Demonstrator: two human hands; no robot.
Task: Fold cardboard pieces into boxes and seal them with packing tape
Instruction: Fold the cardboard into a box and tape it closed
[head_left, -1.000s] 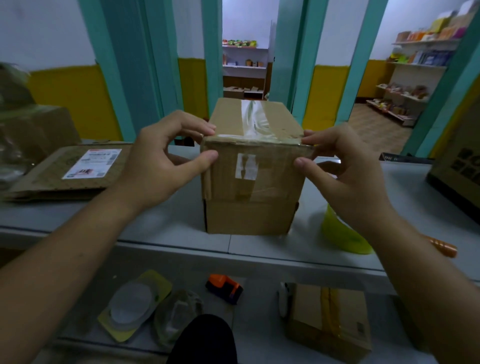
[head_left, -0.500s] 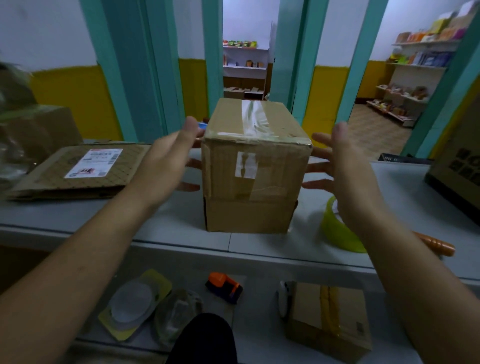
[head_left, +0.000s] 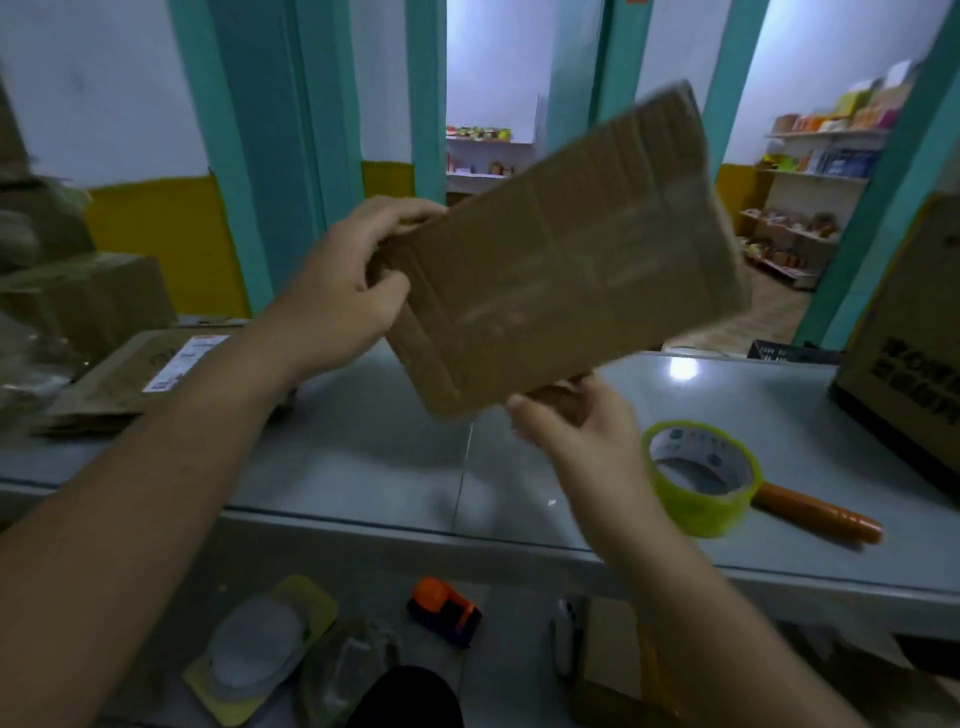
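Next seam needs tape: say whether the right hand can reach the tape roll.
Probably, once freed: the right hand holds the raised box by its lower edge; the tape roll lies on the counter beside it, nothing between.

Orange stick (head_left: 815, 514) on counter (head_left: 363, 467) R; shelves (head_left: 821, 133) w/ goods behind.

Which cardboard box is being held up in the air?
The plain box, held by the left hand and right hand, tilted above the counter. The printed box at right rests on it.
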